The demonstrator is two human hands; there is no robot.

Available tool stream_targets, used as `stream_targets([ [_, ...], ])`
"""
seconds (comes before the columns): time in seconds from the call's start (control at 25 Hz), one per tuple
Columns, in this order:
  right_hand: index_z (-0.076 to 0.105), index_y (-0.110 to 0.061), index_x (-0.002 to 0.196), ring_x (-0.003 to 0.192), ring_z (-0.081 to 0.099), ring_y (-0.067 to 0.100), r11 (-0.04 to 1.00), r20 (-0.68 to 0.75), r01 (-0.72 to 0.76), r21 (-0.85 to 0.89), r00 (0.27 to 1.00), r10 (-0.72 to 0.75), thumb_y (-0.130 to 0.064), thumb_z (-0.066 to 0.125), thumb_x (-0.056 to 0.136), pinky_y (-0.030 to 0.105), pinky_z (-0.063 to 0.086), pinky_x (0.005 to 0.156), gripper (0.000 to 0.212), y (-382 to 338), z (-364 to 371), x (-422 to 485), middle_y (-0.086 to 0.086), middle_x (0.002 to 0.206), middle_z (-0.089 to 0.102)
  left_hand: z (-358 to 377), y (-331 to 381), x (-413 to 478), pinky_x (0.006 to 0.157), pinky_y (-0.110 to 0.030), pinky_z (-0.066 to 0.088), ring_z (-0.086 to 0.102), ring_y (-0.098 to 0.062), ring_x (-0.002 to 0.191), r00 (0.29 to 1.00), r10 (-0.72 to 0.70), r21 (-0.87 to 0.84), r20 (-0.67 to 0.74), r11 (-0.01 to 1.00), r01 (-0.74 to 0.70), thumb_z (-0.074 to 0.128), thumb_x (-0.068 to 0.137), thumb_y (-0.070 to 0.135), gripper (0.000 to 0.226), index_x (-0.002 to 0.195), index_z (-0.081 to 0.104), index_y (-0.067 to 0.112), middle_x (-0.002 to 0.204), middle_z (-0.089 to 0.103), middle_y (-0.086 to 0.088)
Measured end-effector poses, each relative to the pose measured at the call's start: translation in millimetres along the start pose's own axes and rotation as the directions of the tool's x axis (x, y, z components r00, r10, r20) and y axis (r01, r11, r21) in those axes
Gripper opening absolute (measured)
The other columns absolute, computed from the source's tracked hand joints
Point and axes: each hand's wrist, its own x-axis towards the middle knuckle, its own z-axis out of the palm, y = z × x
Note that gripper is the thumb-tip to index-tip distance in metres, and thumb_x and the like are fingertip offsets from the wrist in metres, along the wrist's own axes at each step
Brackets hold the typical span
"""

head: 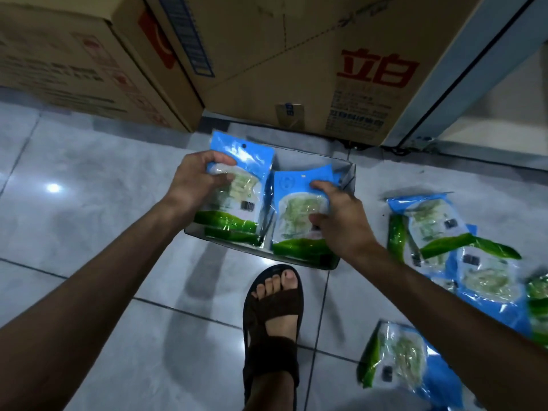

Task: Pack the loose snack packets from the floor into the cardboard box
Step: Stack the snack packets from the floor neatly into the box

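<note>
Where the shallow cardboard box [346,176] sits open on the tiled floor [89,188], two snack packets are held over it. Item one: left packet [237,185], blue with a green band and a clear window, tilted up over the box's left half; the left grip [195,179] has fingers and thumb curled round its left edge. A further green packet edge [231,236] shows beneath it inside the box. Item two: right packet [293,215], same print, lying in the box's right half; the right grip [338,218] pinches its right edge between thumb and curled fingers. Loose stock: overlapping packets [436,223] on the floor to the right of the box, apart from it; single packet [400,357] nearer the person, partly behind the right forearm. Foot in a brown sandal [272,321] just before the box's near wall. Behind: a large carton [296,69] with red characters, a second carton [74,60] to its left, a pale door frame [444,84] at right.
</note>
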Motion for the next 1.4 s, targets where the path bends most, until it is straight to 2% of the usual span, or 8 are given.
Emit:
stream_targets([
  [0.16, 0.026, -0.01, 0.146, 0.112, 0.054, 0.036, 0.866, 0.02, -0.077, -0.494, 0.995, 0.099, -0.001, 0.048, 0.094, 0.037, 0.049, 0.091, 0.058, -9.4, 16.4, -3.3, 0.025, 0.138, 0.029, 9.6, -16.6, 10.9, 0.07, -0.027, 0.056, 0.066, -0.02, 0.088, 0.999, -0.036, 0.06, 0.02, 0.998, 0.035, 0.068, 0.08, -0.003, 0.029, 0.092, 0.069, 0.023, 0.106, 0.067, -0.006],
  [0.24, 0.024, 0.0, 0.145, 0.131, 0.037, 0.044, 0.693, -0.033, -0.074, -0.718, 0.997, 0.072, -0.007, 0.043, 0.095, 0.04, 0.042, 0.101, 0.053, -13.7, 23.3, -9.0, 0.035, 0.146, 0.018, 16.0, -20.1, 12.7, 0.068, -0.015, 0.052, 0.063, -0.016, 0.088, 1.0, 0.005, 0.18, 0.003, 0.984, -0.005, 0.066, 0.082, -0.003, 0.032, 0.102, 0.067, 0.021, 0.111, 0.064, -0.001],
  [0.32, 0.032, 0.005, 0.14, 0.141, 0.015, 0.05, 0.479, -0.039, 0.02, -0.878, 0.993, -0.112, -0.019, 0.038, 0.096, 0.048, 0.023, 0.115, 0.05, -13.9, 27.8, -11.1, 0.04, 0.15, 0.007, 21.7, -20.2, 11.6, 0.063, -0.006, 0.045, 0.059, -0.014, 0.086, 0.999, 0.037, 0.313, -0.021, 0.949, -0.029, 0.062, 0.083, -0.004, 0.035, 0.109, 0.064, 0.02, 0.112, 0.061, 0.002],
  [0.44, 0.033, -0.01, 0.142, 0.145, 0.005, 0.044, 0.351, 0.235, 0.34, -0.872, 0.921, -0.309, -0.023, 0.046, 0.094, 0.05, 0.01, 0.118, 0.051, -10.6, 23.5, -1.2, 0.029, 0.157, -0.001, 27.4, -25.7, 11.1, 0.095, -0.027, 0.048, 0.057, -0.026, 0.109, 0.988, 0.152, 0.516, 0.014, 0.845, -0.137, 0.059, 0.08, -0.004, 0.043, 0.117, 0.058, 0.017, 0.122, 0.057, -0.008],
  [0.56, 0.015, -0.026, 0.151, 0.144, 0.003, 0.048, 0.307, 0.412, 0.464, -0.831, 0.884, -0.221, -0.025, 0.052, 0.094, 0.053, 0.014, 0.117, 0.068, -5.9, 24.2, 17.1, 0.025, 0.158, -0.007, 32.5, -30.6, -0.8, 0.102, -0.04, 0.045, 0.047, -0.036, 0.119, 0.958, 0.276, 0.692, 0.082, 0.675, -0.254, 0.057, 0.077, 0.001, 0.05, 0.126, 0.05, 0.011, 0.129, 0.043, -0.02],
  [0.68, -0.008, -0.033, 0.151, 0.141, 0.006, 0.052, 0.284, 0.423, 0.444, -0.85, 0.896, -0.138, -0.025, 0.053, 0.093, 0.055, 0.022, 0.113, 0.085, -0.1, 35.2, 26.9, 0.025, 0.157, -0.014, 35.3, -28.5, -6.8, 0.111, -0.045, 0.031, 0.03, -0.046, 0.137, 0.888, 0.413, 0.873, 0.203, 0.334, -0.355, 0.048, 0.08, 0.006, 0.058, 0.138, 0.042, 0.006, 0.149, 0.024, -0.033],
  [0.88, -0.023, -0.021, 0.148, 0.142, 0.005, 0.051, 0.344, 0.391, 0.421, -0.839, 0.907, -0.154, -0.02, 0.045, 0.097, 0.055, 0.019, 0.114, 0.085, 7.6, 40.8, 26.6, 0.028, 0.156, -0.014, 38.9, -27.9, 0.3, 0.119, -0.042, 0.013, -0.001, -0.042, 0.147, 0.868, 0.166, 0.869, 0.468, 0.089, -0.486, 0.06, 0.088, 0.034, 0.091, 0.154, 0.0, 0.017, 0.158, -0.014, -0.026],
  [1.4, -0.015, -0.021, 0.151, 0.147, -0.003, 0.04, 0.368, 0.366, 0.391, -0.844, 0.92, -0.139, -0.027, 0.051, 0.095, 0.053, 0.005, 0.118, 0.087, 12.7, 43.0, 29.0, 0.019, 0.16, -0.01, 50.9, -44.5, 0.3, 0.119, -0.049, 0.003, -0.005, -0.046, 0.146, 0.879, 0.063, 0.878, 0.474, 0.04, -0.476, 0.061, 0.086, 0.051, 0.108, 0.151, -0.016, 0.013, 0.158, -0.01, -0.027],
])
